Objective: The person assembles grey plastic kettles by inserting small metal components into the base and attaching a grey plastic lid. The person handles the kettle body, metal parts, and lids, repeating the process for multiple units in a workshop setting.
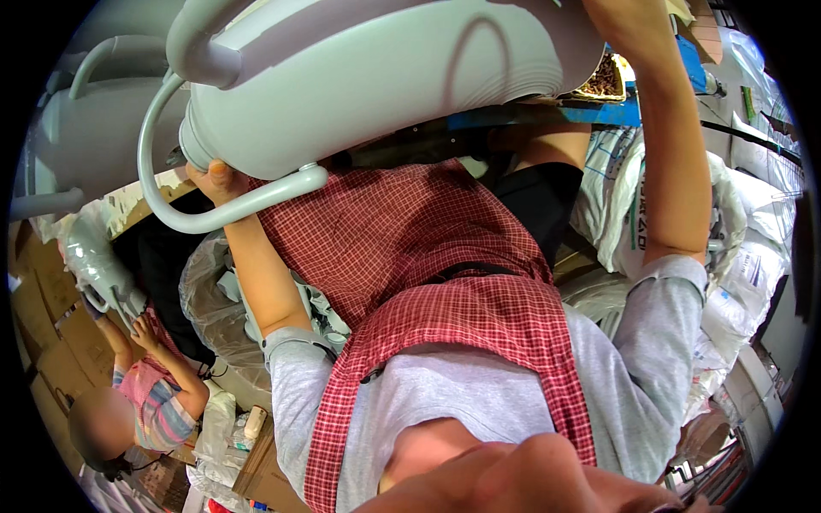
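Observation:
A large, light grey moulded plastic piece [368, 94] with a rounded body and curved tubular handles fills the top of the view. My left hand [218, 179] is closed on the rim at its lower left end, inside the loop of one tubular handle [162, 205]. At the upper right my right hand [629, 30] is against the other end of the piece. Its fingers are hidden or cut off by the picture's edge. Just below that end sits a tray of small brown metal parts [603, 81], perhaps screws.
More grey plastic pieces [111, 128] stand at the far left. A co-worker [162, 393] handles another grey piece [103, 256] at lower left. Beside my left arm is a plastic-lined container [222, 308]. White sacks [735, 214] are piled on the right. A blue edge [624, 114] runs below the tray.

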{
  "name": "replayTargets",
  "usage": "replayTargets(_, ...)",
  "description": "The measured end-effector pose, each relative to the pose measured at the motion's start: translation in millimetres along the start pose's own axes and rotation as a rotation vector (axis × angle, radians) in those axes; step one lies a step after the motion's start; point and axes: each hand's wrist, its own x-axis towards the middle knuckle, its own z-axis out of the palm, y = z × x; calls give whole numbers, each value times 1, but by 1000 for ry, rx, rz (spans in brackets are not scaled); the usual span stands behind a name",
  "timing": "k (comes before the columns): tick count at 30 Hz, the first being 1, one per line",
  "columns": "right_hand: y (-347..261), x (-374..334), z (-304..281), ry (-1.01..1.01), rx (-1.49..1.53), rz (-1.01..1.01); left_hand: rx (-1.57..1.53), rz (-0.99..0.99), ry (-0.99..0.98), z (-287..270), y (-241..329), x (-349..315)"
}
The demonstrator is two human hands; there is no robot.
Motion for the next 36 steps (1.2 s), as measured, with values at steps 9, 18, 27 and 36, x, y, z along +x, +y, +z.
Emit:
replayTargets(9, 11, 2, -12, -47, 36, -32, -21, 13, -42, 2, 4, 8)
replayTargets(18, 5, -1, -5, -75, -50, -30, -36, 3, -31, 8, 5, 5)
replayTargets(27, 3, -7, 3, 22, -208, -44, -6, 14, -14, -2, 6, 1)
replayTargets(36, 19, -16, 1, 258, -674, -316, 71, -191, 119, -45, -22, -5)
